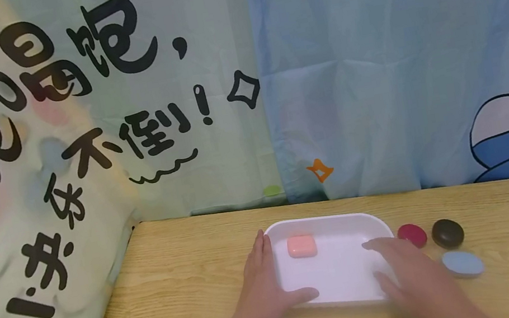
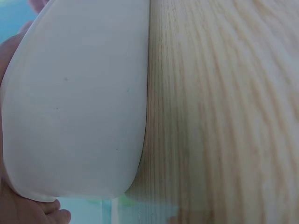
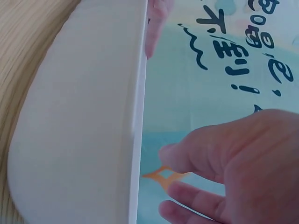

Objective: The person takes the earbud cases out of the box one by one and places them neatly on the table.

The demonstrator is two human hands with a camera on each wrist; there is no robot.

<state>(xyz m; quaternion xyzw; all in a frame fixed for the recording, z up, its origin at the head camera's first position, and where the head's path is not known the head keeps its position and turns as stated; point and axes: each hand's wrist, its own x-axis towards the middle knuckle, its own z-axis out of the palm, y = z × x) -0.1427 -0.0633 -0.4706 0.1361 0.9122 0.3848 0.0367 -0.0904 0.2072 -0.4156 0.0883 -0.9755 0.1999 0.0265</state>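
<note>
tray: white rounded-rectangle plastic tray [image 1: 341,274] is sitting flat on the light wood-grain bench [image 1: 180,286], near the bench's front edge, roughly mid-width; its long axis is running left-right, parallel to that front edge

left hand: left hand [image 1: 262,288] is lying along the tray's left short rim, fingers [image 1: 262,248] straight and together on the outside of the rim, thumb reaching over the near-left corner into the tray; it is touching the tray, not wrapping it that I can tell

right hand: right hand [image 1: 407,268] is resting over the tray's near-right corner, fingers [image 1: 377,244] relaxed and slightly apart, pointing inward over the tray floor; right wrist view is showing the fingers loosely bent just off the rim, so contact is hard to call

key relation: tray is lying between both hands, one hand at each short end; both look equally close

soap: small pink rounded-square block [image 1: 301,245], smooth, soap-like, is lying inside the tray toward its far-left corner, nearer the left hand, apart from both hands

pebbles: three smooth oval pieces are sitting on the bench just right of the tray: dark red oval piece [image 1: 412,234] nearly touching the rim, dark brown oval piece [image 1: 447,233] beside it, pale blue oval piece [image 1: 463,263] closer to the front edge

surfaces: tray is matte and smooth with a raised curved wall; bench grain is running left-right

backdrop: printed fabric curtains [image 1: 373,75] are hanging behind the bench's far edge
</note>
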